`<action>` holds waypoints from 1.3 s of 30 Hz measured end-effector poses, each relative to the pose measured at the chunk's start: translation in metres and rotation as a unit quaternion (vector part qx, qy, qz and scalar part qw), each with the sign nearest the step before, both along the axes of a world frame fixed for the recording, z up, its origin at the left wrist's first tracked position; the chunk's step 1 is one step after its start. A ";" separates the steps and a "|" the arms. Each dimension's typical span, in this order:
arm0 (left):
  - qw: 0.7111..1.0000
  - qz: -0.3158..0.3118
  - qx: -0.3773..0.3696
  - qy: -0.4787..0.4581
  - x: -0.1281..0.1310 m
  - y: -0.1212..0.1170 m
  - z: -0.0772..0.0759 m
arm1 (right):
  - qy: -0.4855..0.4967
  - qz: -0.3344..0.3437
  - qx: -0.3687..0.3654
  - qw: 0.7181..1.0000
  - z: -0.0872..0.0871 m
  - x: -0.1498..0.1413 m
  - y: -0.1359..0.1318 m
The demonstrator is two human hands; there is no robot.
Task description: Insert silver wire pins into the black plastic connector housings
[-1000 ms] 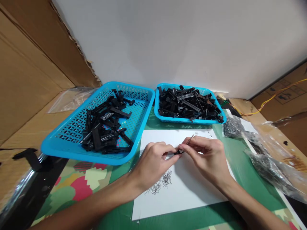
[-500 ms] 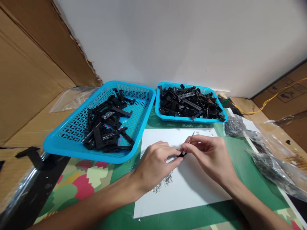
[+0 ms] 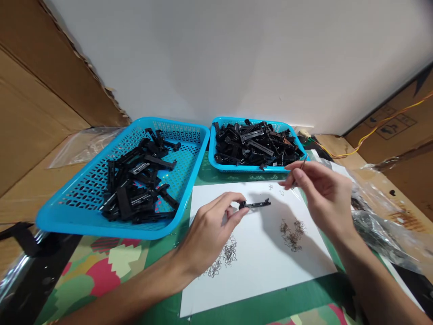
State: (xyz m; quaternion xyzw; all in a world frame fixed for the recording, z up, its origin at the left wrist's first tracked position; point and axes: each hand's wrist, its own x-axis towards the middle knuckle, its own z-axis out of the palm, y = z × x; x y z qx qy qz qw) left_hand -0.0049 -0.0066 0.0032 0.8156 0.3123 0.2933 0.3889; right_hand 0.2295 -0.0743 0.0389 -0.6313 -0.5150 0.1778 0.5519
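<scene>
My left hand [image 3: 216,225] pinches one end of a narrow black plastic part [image 3: 259,204] between thumb and fingers, above a white sheet [image 3: 250,280]. The part's free end points right. Up and to the right, my right hand [image 3: 320,189] is closed on a thin metal tool [image 3: 303,163] that looks like tweezers; much of it is hidden by the fingers. Small bent wire pieces lie on the sheet in one pile [image 3: 230,250] beside my left hand and another pile [image 3: 292,234] below my right hand. A few more wire pieces [image 3: 281,192] lie near the sheet's far edge.
Two blue baskets hold black plastic parts: a larger basket [image 3: 43,216] at left and a smaller basket [image 3: 237,168] at the back. Clear plastic bags [image 3: 382,239] lie at right. Cardboard [image 3: 30,90] and a white wall [image 3: 203,54] bound the space; a yellow cable [image 3: 363,140] runs at right.
My hands have come apart. The right hand moved up and right with the metal tool, while the left kept the black part. The right wire pile has come into view.
</scene>
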 end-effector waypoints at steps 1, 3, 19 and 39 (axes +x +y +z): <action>1.000 0.007 -0.025 -0.002 0.000 0.000 0.000 | -0.016 0.016 -0.033 0.999 0.002 0.012 0.001; 0.997 0.012 -0.071 -0.015 0.000 0.000 -0.002 | -0.099 0.065 -0.141 0.983 0.003 0.034 0.002; 0.996 -0.042 -0.072 -0.018 0.000 0.005 0.003 | -0.124 0.127 -0.319 0.931 -0.020 0.061 -0.001; 0.963 -0.170 -0.209 -0.001 -0.001 0.011 0.019 | -0.113 0.259 0.006 0.959 -0.016 -0.022 -0.012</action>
